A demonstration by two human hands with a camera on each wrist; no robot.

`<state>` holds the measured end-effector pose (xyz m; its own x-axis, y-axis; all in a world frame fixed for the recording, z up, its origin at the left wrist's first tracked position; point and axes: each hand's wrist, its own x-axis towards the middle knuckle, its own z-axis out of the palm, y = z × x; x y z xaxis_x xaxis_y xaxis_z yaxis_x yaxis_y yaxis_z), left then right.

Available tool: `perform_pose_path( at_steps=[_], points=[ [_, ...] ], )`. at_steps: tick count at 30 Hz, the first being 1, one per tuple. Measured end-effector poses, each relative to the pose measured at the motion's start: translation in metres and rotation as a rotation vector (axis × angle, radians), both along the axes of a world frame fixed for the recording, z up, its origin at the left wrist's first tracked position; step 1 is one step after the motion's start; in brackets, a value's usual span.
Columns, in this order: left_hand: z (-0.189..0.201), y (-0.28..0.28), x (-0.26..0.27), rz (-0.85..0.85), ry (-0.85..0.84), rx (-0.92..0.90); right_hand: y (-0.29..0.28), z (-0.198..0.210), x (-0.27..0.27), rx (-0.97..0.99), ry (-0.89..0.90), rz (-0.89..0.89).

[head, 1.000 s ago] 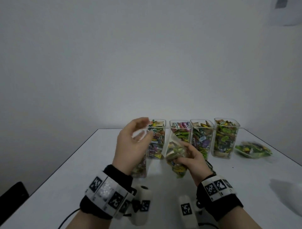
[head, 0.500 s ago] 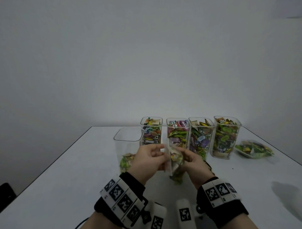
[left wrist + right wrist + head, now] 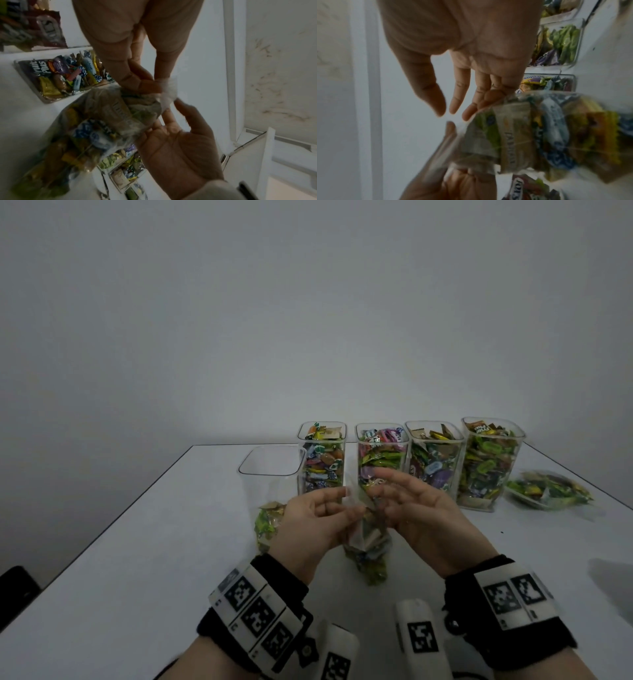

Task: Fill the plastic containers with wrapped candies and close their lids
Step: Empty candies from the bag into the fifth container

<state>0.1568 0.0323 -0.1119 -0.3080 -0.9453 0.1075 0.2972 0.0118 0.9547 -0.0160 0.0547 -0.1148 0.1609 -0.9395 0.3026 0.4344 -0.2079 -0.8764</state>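
Observation:
A clear bag of wrapped candies hangs between my hands above the white table. My left hand pinches the bag's twisted top edge between thumb and fingers. My right hand is beside it with fingers spread and relaxed; in the right wrist view its fingertips lie against the bag without gripping. To the left stands a clear lidless container with a few candies at its bottom. Behind stand several full lidless containers in a row.
A flat clear pack of green candies lies at the far right of the table. The table's left edge runs diagonally, with a dark chair back beyond it. A pale blurred object sits at the right edge.
My left hand left the near container's mouth and took the bag's top. My right hand, which held the bag, has let go and spread its fingers.

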Motion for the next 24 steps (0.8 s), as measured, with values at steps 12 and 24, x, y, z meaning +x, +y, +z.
perform_pose_path(
  at_steps=[12,24],
  points=[
    [-0.001,0.01,-0.006,-0.081,0.017,0.01,0.015,0.003,0.018,-0.113,0.322,-0.149],
    [0.0,0.007,-0.002,-0.158,0.062,0.019,0.016,0.005,0.01,0.029,0.133,-0.146]
  ],
)
